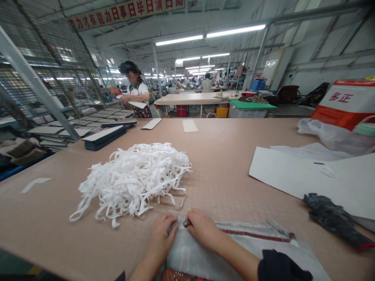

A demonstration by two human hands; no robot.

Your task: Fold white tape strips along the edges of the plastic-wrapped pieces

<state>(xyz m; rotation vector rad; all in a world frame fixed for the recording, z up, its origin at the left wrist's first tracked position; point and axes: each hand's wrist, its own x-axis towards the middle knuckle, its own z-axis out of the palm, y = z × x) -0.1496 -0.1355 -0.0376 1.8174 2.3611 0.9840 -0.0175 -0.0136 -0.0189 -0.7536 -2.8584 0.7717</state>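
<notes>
A greyish sheet-like piece (pixel 199 253), perhaps a bag or cover, lies flat at the table's near edge, with a red patterned strip (pixel 258 235) along its far side. My left hand (pixel 164 232) pinches its far left corner between thumb and fingers. Close beside it, my right hand (pixel 202 228) is closed on the same edge, fingertips curled under. What exactly lies between the fingertips is too small to make out. Just beyond both hands spreads a loose heap of white strips (pixel 140 175), touched by neither.
Stacked dark-edged boards (pixel 104 138) stand at the left. White sheets (pixel 310 171), a dark glove (pixel 334 218) and a red-and-white box (pixel 345 103) are on the right. Across the brown table (pixel 222 156), a co-worker (pixel 134 91) handles a board.
</notes>
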